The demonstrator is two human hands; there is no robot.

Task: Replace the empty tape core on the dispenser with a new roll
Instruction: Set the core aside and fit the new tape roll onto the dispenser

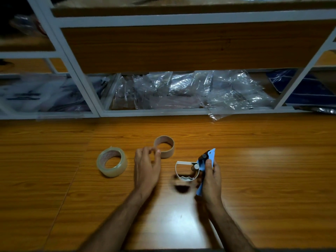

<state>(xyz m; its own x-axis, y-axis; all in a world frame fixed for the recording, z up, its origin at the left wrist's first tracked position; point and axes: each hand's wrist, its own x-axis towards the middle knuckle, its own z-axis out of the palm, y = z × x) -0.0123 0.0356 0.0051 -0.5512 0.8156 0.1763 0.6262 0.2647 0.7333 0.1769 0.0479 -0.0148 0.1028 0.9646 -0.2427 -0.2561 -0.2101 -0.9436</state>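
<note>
Head view looks down on a wooden table [254, 160] set against shelving [181, 112] stuffed with clear plastic bags [227, 91]. The right hand [211, 179] is wrapped around the blue dispenser [207, 160], thumb laid along its flat side, holding it just above the table with the white spindle [186, 170] turned toward the other hand. That spindle is bare, so the side that takes a roll is open and easy to reach. It seems held this way to keep the tool steady while the other hand does the fetching.

The core [164, 146], a brown cardboard ring, lies on the table beyond the hands, off the tool and out of the way. The left hand [147, 164] is beside it, fingers loosely curled with the tips touching the ring's near wall; I see no real grip, so it looks like a hand parting from the ring rather than holding it, though blur leaves some doubt.

The roll [111, 161], clear tape, lies flat just left of that hand, within easy reach and untouched. My guess is that the removal is done and fetching the fresh tape comes next. The hole will need lining up with the spindle, and the loose end could stick to itself.
</note>
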